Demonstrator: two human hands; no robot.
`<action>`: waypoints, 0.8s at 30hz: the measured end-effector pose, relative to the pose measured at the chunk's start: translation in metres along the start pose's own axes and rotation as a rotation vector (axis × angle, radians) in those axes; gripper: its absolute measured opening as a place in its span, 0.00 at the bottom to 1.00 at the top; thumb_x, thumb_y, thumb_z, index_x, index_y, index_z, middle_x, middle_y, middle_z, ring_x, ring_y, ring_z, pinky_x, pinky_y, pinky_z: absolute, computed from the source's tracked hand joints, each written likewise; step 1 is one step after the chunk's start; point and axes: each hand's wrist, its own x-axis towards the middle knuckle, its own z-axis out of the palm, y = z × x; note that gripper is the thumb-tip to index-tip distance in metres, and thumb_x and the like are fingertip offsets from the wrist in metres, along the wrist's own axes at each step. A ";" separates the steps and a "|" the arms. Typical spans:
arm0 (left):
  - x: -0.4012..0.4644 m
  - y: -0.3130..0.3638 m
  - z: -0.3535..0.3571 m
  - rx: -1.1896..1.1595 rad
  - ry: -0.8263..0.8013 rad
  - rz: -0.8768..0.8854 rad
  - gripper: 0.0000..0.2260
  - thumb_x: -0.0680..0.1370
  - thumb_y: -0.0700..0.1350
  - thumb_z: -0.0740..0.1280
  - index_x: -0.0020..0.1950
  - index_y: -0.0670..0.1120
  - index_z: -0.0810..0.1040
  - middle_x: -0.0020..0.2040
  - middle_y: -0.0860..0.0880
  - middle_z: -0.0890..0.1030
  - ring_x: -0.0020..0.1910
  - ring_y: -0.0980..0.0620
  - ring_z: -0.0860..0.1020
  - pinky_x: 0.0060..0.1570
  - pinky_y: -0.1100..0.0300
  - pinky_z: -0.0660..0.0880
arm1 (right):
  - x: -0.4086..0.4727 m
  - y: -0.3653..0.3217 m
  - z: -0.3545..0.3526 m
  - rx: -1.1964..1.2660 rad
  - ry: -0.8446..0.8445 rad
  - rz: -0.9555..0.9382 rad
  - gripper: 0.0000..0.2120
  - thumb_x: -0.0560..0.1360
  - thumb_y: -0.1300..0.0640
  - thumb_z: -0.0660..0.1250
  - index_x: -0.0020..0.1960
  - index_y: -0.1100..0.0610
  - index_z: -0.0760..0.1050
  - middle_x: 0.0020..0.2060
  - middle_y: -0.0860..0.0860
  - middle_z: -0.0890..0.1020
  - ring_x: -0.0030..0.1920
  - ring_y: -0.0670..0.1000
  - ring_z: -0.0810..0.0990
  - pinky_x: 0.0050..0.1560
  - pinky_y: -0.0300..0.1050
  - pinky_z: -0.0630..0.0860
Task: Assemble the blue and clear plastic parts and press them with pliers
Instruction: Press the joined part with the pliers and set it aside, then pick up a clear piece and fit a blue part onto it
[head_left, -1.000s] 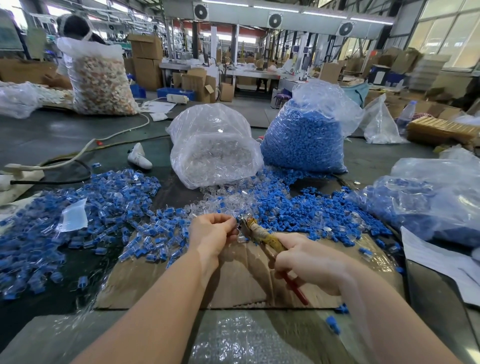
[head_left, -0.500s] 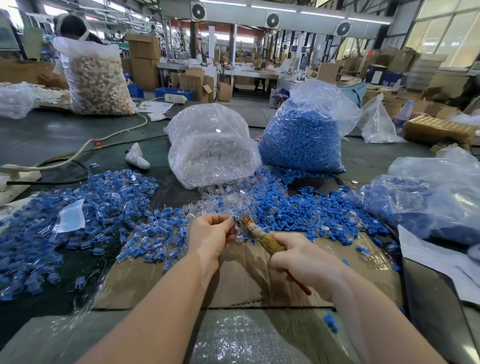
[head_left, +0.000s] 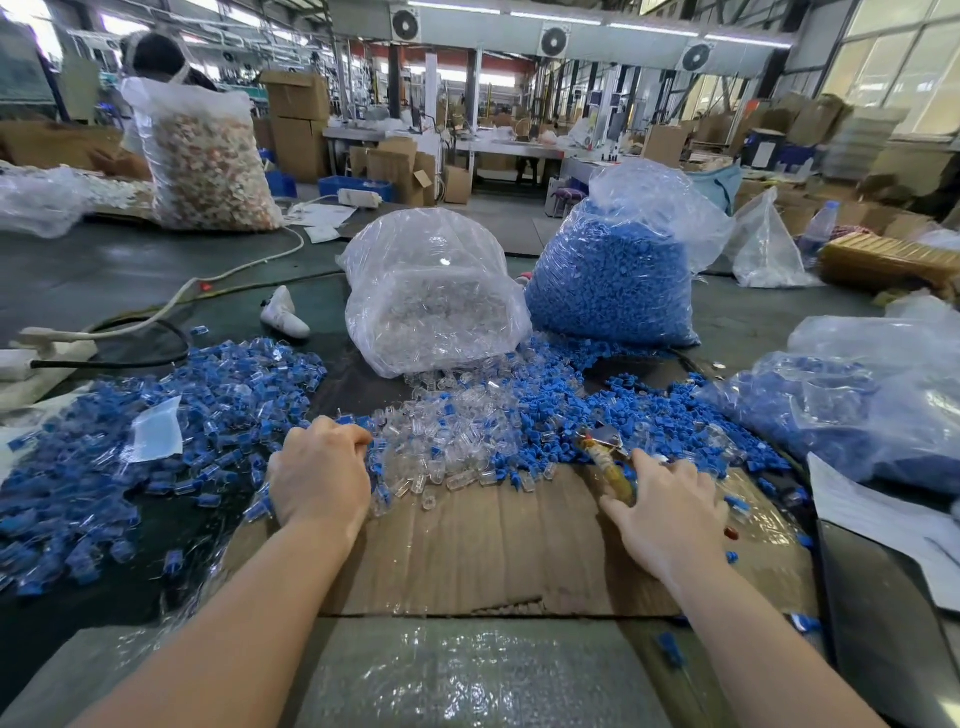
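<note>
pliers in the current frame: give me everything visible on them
The pliers lie at the cardboard sheet's far right edge, head pointing away into the loose blue parts. The metal head looks shiny; whether the jaws are apart cannot be told. The handle nearest the head looks wrapped in yellowish, worn tape; a small red bit beyond the wrist may be a handle tip. The right hand covers the handles, fingers over them; how firmly it holds them is unclear.
</note>
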 end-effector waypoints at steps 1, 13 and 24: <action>0.000 -0.001 0.001 0.024 0.002 0.000 0.10 0.80 0.46 0.61 0.57 0.54 0.80 0.53 0.49 0.78 0.52 0.47 0.72 0.51 0.51 0.68 | 0.000 0.002 0.003 -0.053 0.014 -0.002 0.27 0.75 0.39 0.61 0.69 0.50 0.63 0.62 0.57 0.70 0.64 0.58 0.67 0.62 0.52 0.65; -0.034 0.058 0.027 -0.447 -0.117 0.312 0.09 0.77 0.39 0.65 0.55 0.46 0.79 0.49 0.51 0.78 0.49 0.58 0.71 0.51 0.67 0.66 | -0.001 0.004 0.016 -0.236 0.072 -0.045 0.31 0.77 0.35 0.53 0.74 0.50 0.55 0.66 0.56 0.68 0.67 0.58 0.65 0.68 0.56 0.60; -0.054 0.066 0.043 -0.471 -0.136 0.328 0.09 0.77 0.39 0.64 0.56 0.47 0.79 0.50 0.53 0.77 0.49 0.59 0.69 0.50 0.72 0.61 | -0.007 -0.047 0.033 0.197 0.222 -0.432 0.10 0.78 0.56 0.59 0.59 0.53 0.73 0.55 0.50 0.74 0.56 0.51 0.69 0.59 0.42 0.66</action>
